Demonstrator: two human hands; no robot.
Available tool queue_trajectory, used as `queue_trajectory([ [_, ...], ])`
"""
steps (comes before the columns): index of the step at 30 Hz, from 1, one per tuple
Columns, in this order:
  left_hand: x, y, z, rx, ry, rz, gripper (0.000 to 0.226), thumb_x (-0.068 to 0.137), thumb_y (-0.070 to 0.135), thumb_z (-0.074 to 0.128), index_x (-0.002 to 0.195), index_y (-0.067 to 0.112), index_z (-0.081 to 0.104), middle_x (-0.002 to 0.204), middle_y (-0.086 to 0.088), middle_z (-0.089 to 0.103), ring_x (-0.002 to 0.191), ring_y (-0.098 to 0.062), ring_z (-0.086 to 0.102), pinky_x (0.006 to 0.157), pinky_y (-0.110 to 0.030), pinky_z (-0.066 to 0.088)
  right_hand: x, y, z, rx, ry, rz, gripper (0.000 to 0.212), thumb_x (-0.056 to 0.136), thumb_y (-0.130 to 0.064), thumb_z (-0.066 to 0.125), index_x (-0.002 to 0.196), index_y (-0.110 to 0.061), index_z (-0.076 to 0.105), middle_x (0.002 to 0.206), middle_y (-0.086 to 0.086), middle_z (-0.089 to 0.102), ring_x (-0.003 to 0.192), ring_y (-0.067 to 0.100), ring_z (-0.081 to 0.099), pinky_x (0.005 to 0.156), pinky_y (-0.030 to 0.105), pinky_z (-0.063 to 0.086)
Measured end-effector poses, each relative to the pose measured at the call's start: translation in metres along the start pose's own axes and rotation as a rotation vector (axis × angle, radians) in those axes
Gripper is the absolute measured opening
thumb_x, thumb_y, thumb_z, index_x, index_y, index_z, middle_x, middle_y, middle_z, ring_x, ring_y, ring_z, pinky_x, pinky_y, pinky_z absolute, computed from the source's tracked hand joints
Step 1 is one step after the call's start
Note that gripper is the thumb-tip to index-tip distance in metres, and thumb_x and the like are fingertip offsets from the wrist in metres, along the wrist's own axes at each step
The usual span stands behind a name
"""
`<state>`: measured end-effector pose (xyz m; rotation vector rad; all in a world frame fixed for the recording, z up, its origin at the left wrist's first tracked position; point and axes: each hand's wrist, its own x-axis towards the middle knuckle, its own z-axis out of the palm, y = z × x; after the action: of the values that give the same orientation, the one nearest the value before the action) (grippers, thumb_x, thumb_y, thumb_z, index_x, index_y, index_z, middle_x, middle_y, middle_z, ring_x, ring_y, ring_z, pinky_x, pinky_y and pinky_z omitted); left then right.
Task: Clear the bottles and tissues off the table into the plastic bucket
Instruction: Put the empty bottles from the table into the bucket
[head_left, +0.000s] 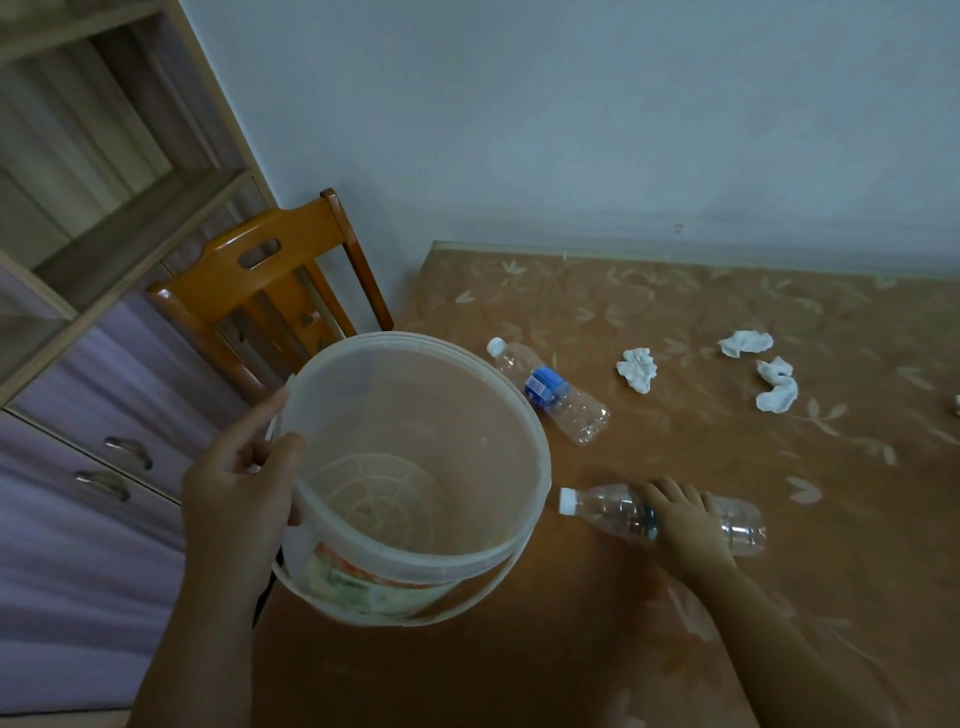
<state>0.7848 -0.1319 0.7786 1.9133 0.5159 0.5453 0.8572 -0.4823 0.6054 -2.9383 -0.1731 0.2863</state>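
My left hand grips the rim of a translucent plastic bucket, held tilted over the table's left edge; nothing lies inside it. My right hand is closed over the middle of a clear bottle that lies on its side on the table, white cap pointing left. A second clear bottle with a blue label lies farther back. Three crumpled white tissues rest on the table: one in the middle, one behind, one to the right.
The table has a brown leaf-patterned cover and stands against a pale wall. A wooden chair sits at its left end. Beyond it are a shelf unit and purple drawers. A small pale object shows at the far right edge.
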Motion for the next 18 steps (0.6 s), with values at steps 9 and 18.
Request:
queue_trajectory([
  [9,-0.002,0.007,0.003,0.003,-0.036,0.024,0.042,0.086,0.012,0.058,0.116,0.041,0.057,0.072,-0.005,0.055,0.057,-0.015,0.052,0.046,-0.029,0.048,-0.009,-0.005,-0.015,0.242,0.166,0.033,0.065,0.067,-0.034,0.076,0.125,-0.020,0.051,0.116,0.001,0.056,0.101,0.023,0.048,0.081,0.032,0.041],
  [18,-0.001,0.011,0.004,-0.022,-0.085,0.033,0.041,0.084,0.012,0.059,0.118,0.036,0.060,0.081,-0.003,0.060,0.064,-0.018,0.057,0.044,-0.029,0.049,-0.034,-0.027,-0.069,0.431,0.409,0.033,0.072,0.064,-0.030,0.079,0.128,-0.021,0.047,0.103,-0.010,0.046,0.098,0.009,0.040,0.081,0.027,0.037],
])
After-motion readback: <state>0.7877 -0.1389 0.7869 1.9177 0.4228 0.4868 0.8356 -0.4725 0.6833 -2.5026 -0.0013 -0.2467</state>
